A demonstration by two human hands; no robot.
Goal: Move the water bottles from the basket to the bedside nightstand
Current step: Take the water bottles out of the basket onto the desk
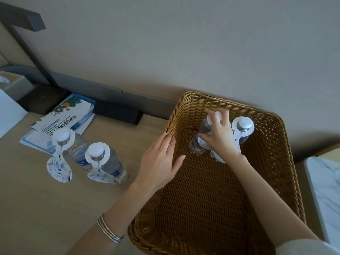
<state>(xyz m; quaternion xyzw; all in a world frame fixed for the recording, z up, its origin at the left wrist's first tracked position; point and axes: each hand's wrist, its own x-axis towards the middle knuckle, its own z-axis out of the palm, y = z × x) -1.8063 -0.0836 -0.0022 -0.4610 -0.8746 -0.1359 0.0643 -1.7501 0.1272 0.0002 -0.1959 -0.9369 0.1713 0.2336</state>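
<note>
A brown wicker basket [272, 162] stands on the right part of the light wooden nightstand [46, 208]. Two clear water bottles with white caps and paper neck tags stand in its far end. My right hand [219, 138] is closed around the upper part of the left bottle [199, 142]. The other bottle [242, 127] stands right beside it. My left hand [160, 161] lies flat on the basket's left rim, fingers apart, holding nothing. Two more tagged bottles [77, 150] [108, 161] stand upright on the nightstand to the left of the basket.
Printed leaflets [62, 120] lie behind the standing bottles. A black socket strip [117, 112] runs along the wall, a dark box [44, 100] and a dark lamp arm [24, 39] stand at the back left. White bedding [325, 190] shows at the right edge.
</note>
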